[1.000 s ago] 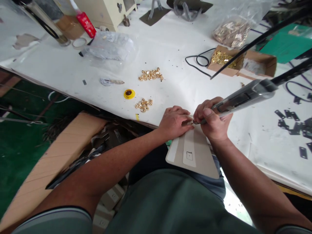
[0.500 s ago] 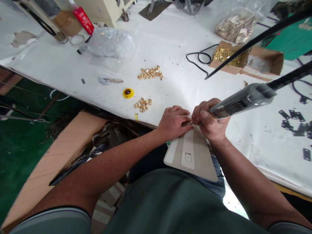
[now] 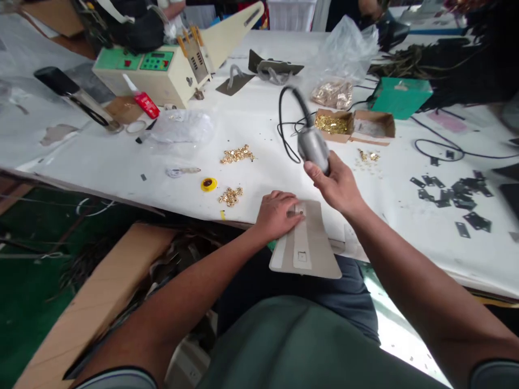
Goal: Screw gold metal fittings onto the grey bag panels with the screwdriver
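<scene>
My right hand is wrapped round a grey corded electric screwdriver, raised over the table to the right of a flat beige panel. The tool's tip is hidden from me. The beige panel lies across the table's front edge, its near end over my lap. Pale strips run along it, with a small rectangular mark on one. My left hand holds the panel at its far left part, thumb beside a small fitting. To its left are two piles of gold-coloured metal pieces and a yellow round container.
Cardboard boxes hold gold-coloured small parts and pale pieces. Dark metal plates lie scattered at right. A cream machine, red bottle and plastic bag stand at back left. Other people's arms show at the far side.
My right hand has lifted the electric screwdriver off the panel and carried it forward, away from my left hand. My left hand stays on the panel. The view has tilted up.
</scene>
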### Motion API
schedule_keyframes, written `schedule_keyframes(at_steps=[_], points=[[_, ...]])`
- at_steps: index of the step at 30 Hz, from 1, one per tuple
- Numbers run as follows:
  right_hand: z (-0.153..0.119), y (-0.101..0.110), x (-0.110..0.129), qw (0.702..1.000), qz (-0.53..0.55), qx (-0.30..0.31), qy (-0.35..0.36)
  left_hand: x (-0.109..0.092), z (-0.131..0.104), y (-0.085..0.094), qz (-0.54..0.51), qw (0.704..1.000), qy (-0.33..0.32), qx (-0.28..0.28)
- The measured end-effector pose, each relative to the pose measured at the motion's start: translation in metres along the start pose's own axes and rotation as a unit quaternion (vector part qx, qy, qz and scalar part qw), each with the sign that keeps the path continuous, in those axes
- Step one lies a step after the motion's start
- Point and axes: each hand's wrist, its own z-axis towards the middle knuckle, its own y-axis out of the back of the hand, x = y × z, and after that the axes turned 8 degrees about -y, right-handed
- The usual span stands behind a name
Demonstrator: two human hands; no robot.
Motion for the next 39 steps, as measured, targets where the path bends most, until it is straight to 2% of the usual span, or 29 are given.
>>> schedule_keyframes(at_steps=[2,5,7,9,12,15,17,20,22,23,25,26,29,31,33,35,36,37,39], points=[[0.004,0.007,-0.017,0.989,-0.145,0.022,-0.004,-0.003,0.004,0.003,0.018,1.0,0.019,0.002],[0.006,0.009,-0.045,0.952,-0.301,0.06,-0.018,-0.008,0.007,0.007,0.004,0.998,0.068,0.011],[0.004,0.009,-0.059,0.936,-0.346,0.063,-0.012,-0.012,0.004,0.01,-0.075,0.991,0.111,0.016],[-0.002,0.011,-0.066,0.94,-0.339,0.036,0.009,-0.015,-0.005,0.013,-0.199,0.968,0.151,0.005],[-0.026,0.023,-0.067,0.977,-0.211,-0.027,0.03,-0.022,-0.029,0.017,-0.35,0.911,0.204,-0.07],[-0.073,0.037,-0.063,0.999,-0.003,-0.023,-0.043,-0.03,-0.058,0.022,-0.449,0.835,0.262,-0.183],[-0.11,0.042,-0.061,0.988,0.088,0.005,-0.125,-0.034,-0.076,0.023,-0.515,0.765,0.3,-0.246],[-0.159,0.04,-0.056,0.967,0.13,0.028,-0.219,-0.039,-0.099,0.022,-0.576,0.663,0.345,-0.333],[-0.18,0.034,-0.051,0.948,0.174,0.064,-0.259,-0.043,-0.112,0.017,-0.584,0.625,0.362,-0.371],[-0.186,0.031,-0.047,0.934,0.212,0.084,-0.276,-0.044,-0.119,0.014,-0.583,0.619,0.368,-0.377],[-0.189,0.027,-0.036,0.902,0.288,0.108,-0.302,-0.044,-0.134,0.008,-0.568,0.638,0.372,-0.363],[-0.187,0.026,-0.03,0.892,0.311,0.104,-0.311,-0.044,-0.142,0.007,-0.545,0.665,0.372,-0.35],[-0.171,0.024,-0.008,0.879,0.331,0.095,-0.331,-0.042,-0.163,0.011,-0.391,0.796,0.335,-0.319],[-0.159,0.017,0.007,0.867,0.345,0.124,-0.338,-0.046,-0.173,0.019,-0.281,0.878,0.257,-0.289],[-0.15,0.005,0.021,0.852,0.361,0.166,-0.341,-0.054,-0.178,0.029,-0.223,0.934,0.161,-0.228],[-0.144,-0.011,0.034,0.843,0.376,0.206,-0.325,-0.063,-0.177,0.034,-0.203,0.959,0.101,-0.168],[-0.141,-0.019,0.04,0.842,0.38,0.224,-0.312,-0.066,-0.175,0.035,-0.199,0.963,0.089,-0.159],[-0.137,-0.027,0.046,0.84,0.38,0.247,-0.299,-0.067,-0.172,0.035,-0.201,0.961,0.088,-0.166],[-0.124,-0.041,0.054,0.842,0.361,0.298,-0.269,-0.066,-0.168,0.034,-0.231,0.942,0.128,-0.209]])
